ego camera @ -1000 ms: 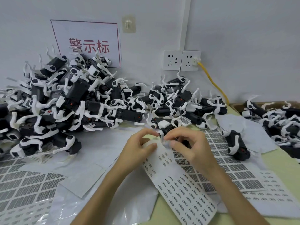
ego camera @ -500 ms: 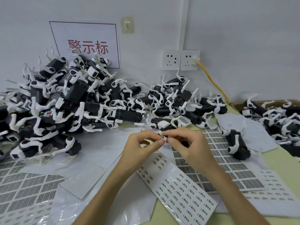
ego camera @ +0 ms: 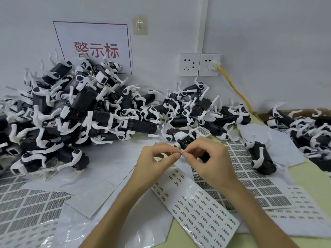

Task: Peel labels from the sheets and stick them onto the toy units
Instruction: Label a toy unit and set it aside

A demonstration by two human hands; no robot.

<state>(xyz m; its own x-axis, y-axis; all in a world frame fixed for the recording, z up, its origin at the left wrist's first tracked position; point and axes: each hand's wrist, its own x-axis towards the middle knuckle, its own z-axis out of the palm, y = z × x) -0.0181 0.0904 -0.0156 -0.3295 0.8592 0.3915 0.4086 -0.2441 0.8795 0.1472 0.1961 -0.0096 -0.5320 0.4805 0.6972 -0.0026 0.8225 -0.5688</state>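
My left hand (ego camera: 157, 161) and my right hand (ego camera: 209, 161) meet fingertip to fingertip over the middle of the table. Between them they pinch a tiny label (ego camera: 182, 152). A black-and-white toy unit (ego camera: 185, 141) lies just behind my right fingers, partly hidden by them. The label sheet (ego camera: 198, 206), white with rows of small printed labels, lies below both hands, its top end tucked under my left hand. A large heap of toy units (ego camera: 86, 111) fills the left and back of the table.
A lone toy unit (ego camera: 259, 158) lies on a sheet of larger grey labels (ego camera: 250, 178) to the right. More units fill a cardboard box (ego camera: 308, 133) at the far right. Grey label sheets (ego camera: 26, 203) cover the front left. A yellow cable (ego camera: 234, 88) runs from the wall socket.
The label sheet, lifted and curled up at my left hand a second ago, now lies flatter below the hands. Both hands' fingertips have closed together on the small label.
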